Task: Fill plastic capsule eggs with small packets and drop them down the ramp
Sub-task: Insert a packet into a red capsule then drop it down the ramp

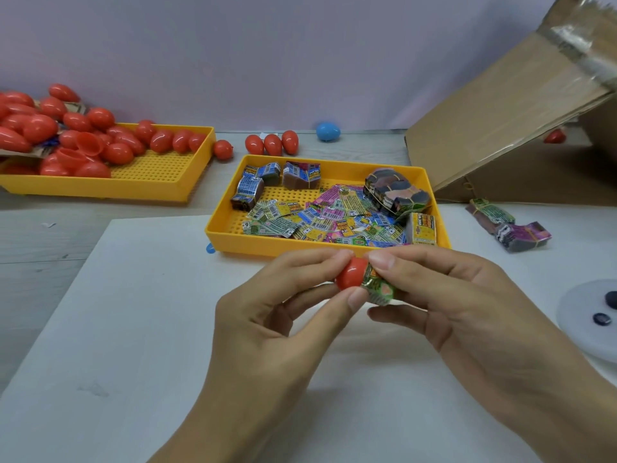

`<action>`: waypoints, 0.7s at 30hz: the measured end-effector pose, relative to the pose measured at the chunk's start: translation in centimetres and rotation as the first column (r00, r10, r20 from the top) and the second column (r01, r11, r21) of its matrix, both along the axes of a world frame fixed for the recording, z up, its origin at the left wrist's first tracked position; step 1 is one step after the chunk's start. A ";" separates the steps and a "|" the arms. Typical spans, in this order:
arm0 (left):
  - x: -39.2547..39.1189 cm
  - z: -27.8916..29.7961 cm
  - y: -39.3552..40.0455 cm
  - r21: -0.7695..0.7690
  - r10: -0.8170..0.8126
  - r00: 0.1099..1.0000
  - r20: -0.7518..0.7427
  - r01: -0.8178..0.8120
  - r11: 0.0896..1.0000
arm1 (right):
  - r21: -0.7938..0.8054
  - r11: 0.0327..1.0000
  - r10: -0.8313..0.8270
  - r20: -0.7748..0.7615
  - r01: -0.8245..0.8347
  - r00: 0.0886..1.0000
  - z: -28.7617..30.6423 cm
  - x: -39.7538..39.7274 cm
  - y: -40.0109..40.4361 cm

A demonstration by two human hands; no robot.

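My left hand [267, 329] pinches a red capsule egg half [350, 274] between thumb and fingertips. My right hand [467, 305] holds a folded green packet [379, 287] whose end sits in the half's open mouth. Both hands hover over the white board [133, 329], just in front of the yellow tray [213, 228] of loose and bundled packets. A second yellow tray [167, 188] at the back left holds several red eggs and open halves. The cardboard ramp [500, 128] slopes up at the right.
Three red eggs [272, 143] and a blue egg [328, 131] stand behind the packet tray. Rubber-banded packet bundles [507, 225] lie to its right. A white round lid [587, 315] sits at the right edge. A red egg [554, 137] shows under the ramp.
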State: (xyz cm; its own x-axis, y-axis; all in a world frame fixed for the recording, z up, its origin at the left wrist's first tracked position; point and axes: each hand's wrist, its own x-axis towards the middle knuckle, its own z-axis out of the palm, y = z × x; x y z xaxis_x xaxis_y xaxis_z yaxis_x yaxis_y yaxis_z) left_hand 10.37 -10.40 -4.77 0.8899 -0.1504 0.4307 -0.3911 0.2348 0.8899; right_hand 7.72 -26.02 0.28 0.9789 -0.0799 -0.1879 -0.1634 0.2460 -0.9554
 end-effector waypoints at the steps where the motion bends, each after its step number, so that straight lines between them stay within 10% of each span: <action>1: 0.0 0.0 0.0 -0.004 -0.001 1.000 0.000 0.001 1.000 | -0.004 1.000 0.000 0.002 0.000 1.000 0.0 0.0 0.0; 21: 0.1 -0.1 0.1 0.178 0.009 0.984 0.176 -0.040 0.983 | -0.037 0.998 0.041 -0.009 -0.041 0.999 0.0 -0.1 -0.1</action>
